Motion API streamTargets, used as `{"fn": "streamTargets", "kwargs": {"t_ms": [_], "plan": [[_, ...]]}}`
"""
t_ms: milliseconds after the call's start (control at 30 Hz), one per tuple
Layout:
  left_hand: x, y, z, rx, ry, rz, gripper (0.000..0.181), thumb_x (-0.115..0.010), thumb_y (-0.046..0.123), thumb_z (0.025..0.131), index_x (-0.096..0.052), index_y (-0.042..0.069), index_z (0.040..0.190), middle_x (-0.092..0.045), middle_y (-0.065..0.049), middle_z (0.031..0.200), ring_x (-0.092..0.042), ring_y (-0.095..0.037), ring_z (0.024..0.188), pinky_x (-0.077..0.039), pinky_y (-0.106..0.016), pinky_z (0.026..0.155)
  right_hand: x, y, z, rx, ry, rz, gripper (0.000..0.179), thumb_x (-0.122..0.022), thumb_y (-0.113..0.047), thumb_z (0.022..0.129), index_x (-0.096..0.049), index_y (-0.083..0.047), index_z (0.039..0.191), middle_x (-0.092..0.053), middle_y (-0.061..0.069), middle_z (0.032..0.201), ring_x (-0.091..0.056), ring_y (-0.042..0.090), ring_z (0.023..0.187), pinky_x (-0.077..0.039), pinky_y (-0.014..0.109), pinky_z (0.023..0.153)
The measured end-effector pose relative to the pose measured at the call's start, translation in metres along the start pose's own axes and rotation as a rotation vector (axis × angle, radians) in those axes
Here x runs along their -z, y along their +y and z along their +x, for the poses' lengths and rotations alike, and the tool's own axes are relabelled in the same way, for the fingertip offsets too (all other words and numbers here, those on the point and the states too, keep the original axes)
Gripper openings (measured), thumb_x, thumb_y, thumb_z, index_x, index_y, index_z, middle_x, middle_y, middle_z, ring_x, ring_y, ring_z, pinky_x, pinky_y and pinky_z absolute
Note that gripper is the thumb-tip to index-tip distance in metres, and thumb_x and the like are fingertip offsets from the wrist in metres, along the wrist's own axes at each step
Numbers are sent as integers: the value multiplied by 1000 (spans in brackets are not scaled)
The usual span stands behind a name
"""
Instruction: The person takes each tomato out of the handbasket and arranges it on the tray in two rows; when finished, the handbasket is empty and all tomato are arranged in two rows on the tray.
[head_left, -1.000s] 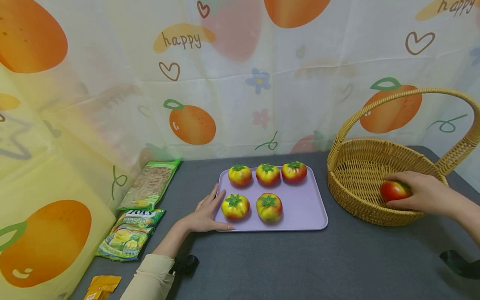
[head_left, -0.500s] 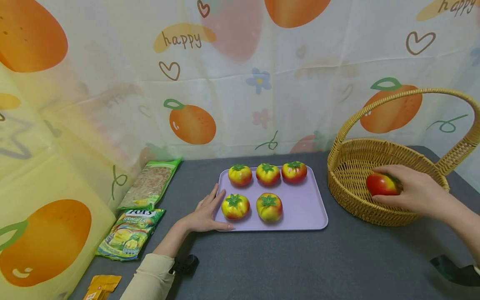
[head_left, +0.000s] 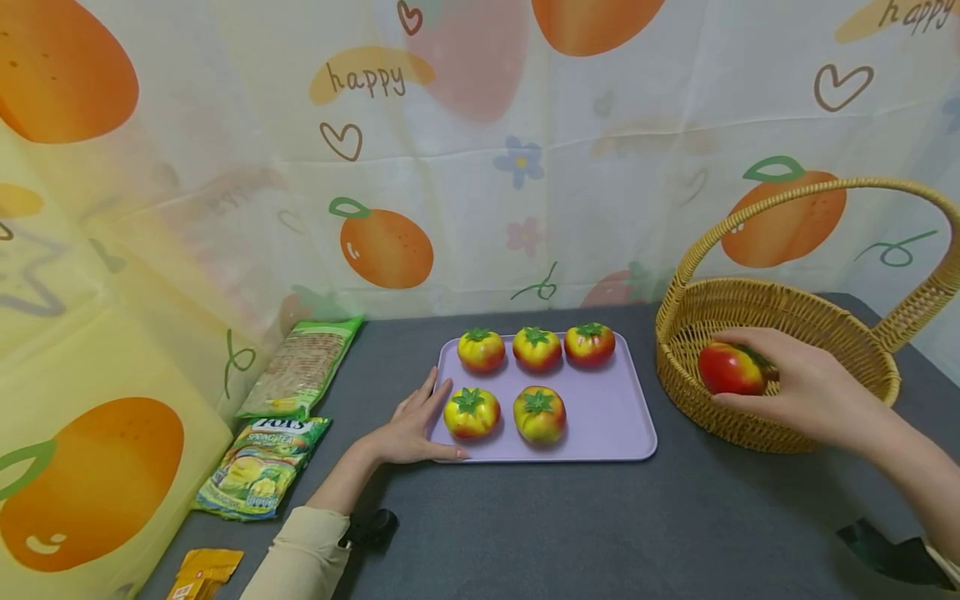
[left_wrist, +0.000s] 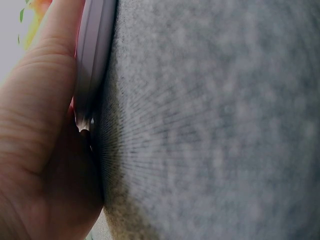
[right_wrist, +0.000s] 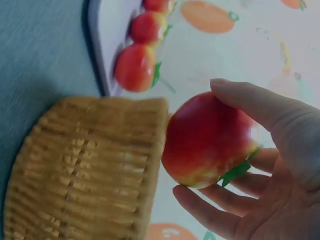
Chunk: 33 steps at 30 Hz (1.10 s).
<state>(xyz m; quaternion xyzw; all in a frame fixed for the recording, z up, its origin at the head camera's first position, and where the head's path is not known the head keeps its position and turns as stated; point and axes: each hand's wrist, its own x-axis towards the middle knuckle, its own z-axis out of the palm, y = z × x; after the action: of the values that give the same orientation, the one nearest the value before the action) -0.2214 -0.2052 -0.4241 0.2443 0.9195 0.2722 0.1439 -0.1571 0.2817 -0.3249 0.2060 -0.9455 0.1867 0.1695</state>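
Note:
My right hand [head_left: 813,387] holds a glossy red-and-yellow tomato [head_left: 731,369] with a green leafy top, thumb and fingers around its sides. In the head view the tomato overlaps the wicker basket [head_left: 723,421]; in the right wrist view the held tomato [right_wrist: 210,140] appears right at the basket's rim [right_wrist: 155,130]. My left hand [head_left: 408,429] rests against the near left corner of a lilac tray [head_left: 603,417], fingers spread along its edge and thumb at the front. On the tray, three similar tomatoes [head_left: 537,349] form the back row and two [head_left: 540,415] the front row.
The basket's tall arched handle [head_left: 825,185] rises above it at the right. Two snack packets, a green-edged bag [head_left: 300,371] and a green-yellow pouch [head_left: 262,469], lie at the left. Nearer is an orange packet [head_left: 206,573]. A fruit-print cloth [head_left: 465,183] hangs behind the table.
My right hand has carried the tomato leftward from the basket's right part to its left side, and a little upward in the head view. My left hand and the tray have stayed put.

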Motion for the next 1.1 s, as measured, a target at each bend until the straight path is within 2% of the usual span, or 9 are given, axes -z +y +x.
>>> {"fn": "streamTargets", "kwargs": {"t_ms": [233, 433, 600, 800, 1000, 1100], "plan": [[1, 1, 0, 4, -9, -3, 114, -74, 60, 77, -10, 9, 157, 13, -18, 161, 0, -44, 145, -4, -62, 111, -4, -24, 6, 44, -2, 73, 68, -89, -32, 70, -58, -14, 128, -63, 9, 118, -59, 26, 100, -51, 51, 75], [0, -1, 0, 4, -15, -3, 114, -74, 59, 77, -10, 9, 157, 13, -18, 161, 0, -44, 145, -4, -62, 111, -12, -42, 10, 65, -59, 151, 70, -88, -33, 71, -56, -14, 131, -60, 10, 125, -57, 28, 105, -53, 53, 79], [0, -1, 0, 13, -19, -2, 114, -74, 60, 77, -9, 11, 158, 14, -15, 161, 1, -42, 146, -4, -60, 112, -23, -51, 14, 73, -120, 205, 70, -88, -27, 72, -56, -12, 132, -57, 14, 129, -57, 32, 107, -52, 54, 82], [1, 0, -1, 11, -19, -10, 115, -75, 58, 77, -9, 10, 158, 14, -16, 161, 1, -43, 145, -4, -61, 112, -48, -59, 21, 104, -176, 186, 68, -88, -21, 71, -57, -8, 130, -58, 14, 125, -57, 31, 107, -51, 54, 85], [1, -1, 0, 3, -18, -5, 114, -74, 59, 77, -10, 11, 158, 14, -16, 161, 1, -42, 146, -3, -61, 112, -69, -66, 26, 109, -253, 156, 64, -87, -25, 73, -59, -9, 129, -58, 11, 124, -56, 27, 106, -50, 50, 86], [1, -1, 1, 1, -15, -5, 114, -74, 60, 77, -10, 11, 158, 14, -17, 161, 1, -43, 146, -4, -61, 112, -79, -67, 28, 127, -267, 132, 65, -87, -26, 73, -59, -8, 129, -58, 10, 125, -56, 25, 106, -50, 47, 85]]}}
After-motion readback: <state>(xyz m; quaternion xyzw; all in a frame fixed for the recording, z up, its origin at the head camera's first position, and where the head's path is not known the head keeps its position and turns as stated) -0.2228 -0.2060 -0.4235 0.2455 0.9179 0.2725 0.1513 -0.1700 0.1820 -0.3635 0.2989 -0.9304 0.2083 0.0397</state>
